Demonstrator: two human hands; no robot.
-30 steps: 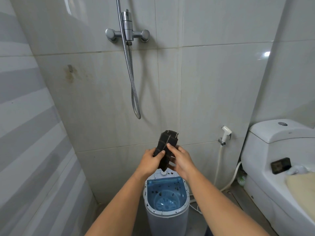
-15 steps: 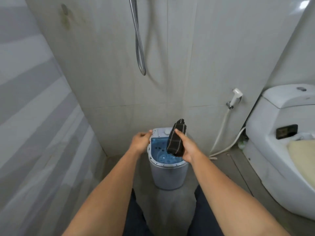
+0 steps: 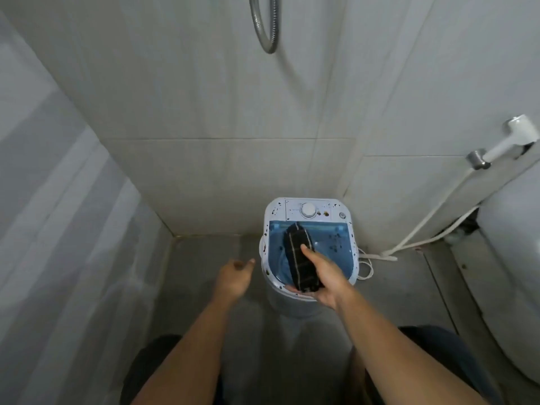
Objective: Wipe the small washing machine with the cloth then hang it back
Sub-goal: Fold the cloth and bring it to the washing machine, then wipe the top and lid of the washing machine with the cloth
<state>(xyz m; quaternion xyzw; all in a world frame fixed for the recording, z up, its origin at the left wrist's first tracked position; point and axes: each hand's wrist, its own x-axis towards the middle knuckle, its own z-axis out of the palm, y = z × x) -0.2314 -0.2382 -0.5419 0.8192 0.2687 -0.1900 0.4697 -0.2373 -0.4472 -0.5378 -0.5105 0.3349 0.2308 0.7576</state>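
Small washing machine (image 3: pixel 309 211) stands on the floor (image 3: pixel 204 287) in the corner by the tiled wall, white top w/ dark specks, blue lid. Right hand (image 3: pixel 324 277) has its grip closed on the dark folded cloth (image 3: pixel 301 258), held over the lid. Left hand (image 3: pixel 233 277) hangs just beside the machine, fingers loose, holding nothing.

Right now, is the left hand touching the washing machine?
Apart. The head view shows bare floor between the left hand and the washing machine; the right hand holds the cloth.

black checked cloth (image 3: pixel 301 257), blue-lidded white washer (image 3: pixel 309 210)
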